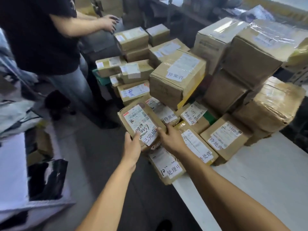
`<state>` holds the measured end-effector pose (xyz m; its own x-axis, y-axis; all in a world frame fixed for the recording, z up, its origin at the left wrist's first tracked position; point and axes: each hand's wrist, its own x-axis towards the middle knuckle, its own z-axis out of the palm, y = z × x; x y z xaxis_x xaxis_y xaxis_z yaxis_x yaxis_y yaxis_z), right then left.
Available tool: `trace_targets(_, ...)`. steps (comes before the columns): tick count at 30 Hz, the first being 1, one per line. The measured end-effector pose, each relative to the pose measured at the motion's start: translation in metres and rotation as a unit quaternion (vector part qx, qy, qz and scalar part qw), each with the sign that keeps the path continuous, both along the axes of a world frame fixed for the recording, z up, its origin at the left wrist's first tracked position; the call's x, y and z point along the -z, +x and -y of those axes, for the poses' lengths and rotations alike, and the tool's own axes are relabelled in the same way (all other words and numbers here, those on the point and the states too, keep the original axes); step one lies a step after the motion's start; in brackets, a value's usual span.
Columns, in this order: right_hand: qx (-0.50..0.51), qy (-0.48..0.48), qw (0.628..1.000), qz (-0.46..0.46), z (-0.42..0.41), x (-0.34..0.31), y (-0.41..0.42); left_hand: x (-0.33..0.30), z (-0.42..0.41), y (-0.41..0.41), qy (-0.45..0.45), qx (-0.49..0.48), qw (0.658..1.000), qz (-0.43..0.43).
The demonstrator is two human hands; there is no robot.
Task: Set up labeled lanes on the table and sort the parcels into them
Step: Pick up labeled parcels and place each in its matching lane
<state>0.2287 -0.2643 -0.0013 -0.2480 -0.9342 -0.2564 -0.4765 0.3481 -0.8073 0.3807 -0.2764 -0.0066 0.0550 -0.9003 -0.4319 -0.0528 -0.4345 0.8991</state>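
Observation:
A flat brown parcel (139, 122) with a shipping label and a handwritten white tag sits tilted above the table's near-left corner. My left hand (132, 147) grips its near left edge, thumb on top. My right hand (170, 137) holds its right side, fingers curled at the edge. Under and beside it lie several tagged parcels: one (167, 167) at the table corner, one (196, 145) to the right, another (224, 136) further right. A larger tagged box (178, 79) stands behind them.
The white table (260, 177) stretches to the right. Tall stacked cartons (246, 64) fill its far side. A person in a black shirt (50, 35) stands at the left, hands on a grey object. Bags and a box (41, 164) lie on the floor at left.

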Motion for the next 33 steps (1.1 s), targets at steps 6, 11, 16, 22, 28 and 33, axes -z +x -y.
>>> trace_targets(6, 0.026, -0.049, 0.996, 0.072, -0.024, -0.007, 0.008, 0.003, -0.017, 0.007, -0.068, -0.006, 0.996, -0.054)
trace_targets(11, 0.077, 0.002, 0.963, 0.258, -0.06, -0.018, 0.009, -0.009, -0.048, 0.015, -0.088, 0.013, 0.991, -0.098)
trace_targets(16, 0.117, 0.04, 0.923, 0.364, -0.114, -0.023, -0.016, -0.016, -0.09, 0.011, -0.094, 0.097, 0.983, -0.121)
trace_targets(22, 0.198, 0.008, 0.904, 0.378, -0.203, -0.025, -0.062, -0.029, -0.139, -0.042, -0.124, 0.263, 0.95, -0.113)
trace_targets(28, 0.297, -0.097, 0.868, 0.385, -0.318, -0.042, -0.123, -0.05, -0.213, -0.133, -0.148, 0.395, 0.9, -0.112)
trace_targets(33, 0.386, -0.156, 0.841, 0.345, -0.436, -0.059, -0.167, -0.061, -0.305, -0.204, -0.12, 0.474, 0.862, -0.132)
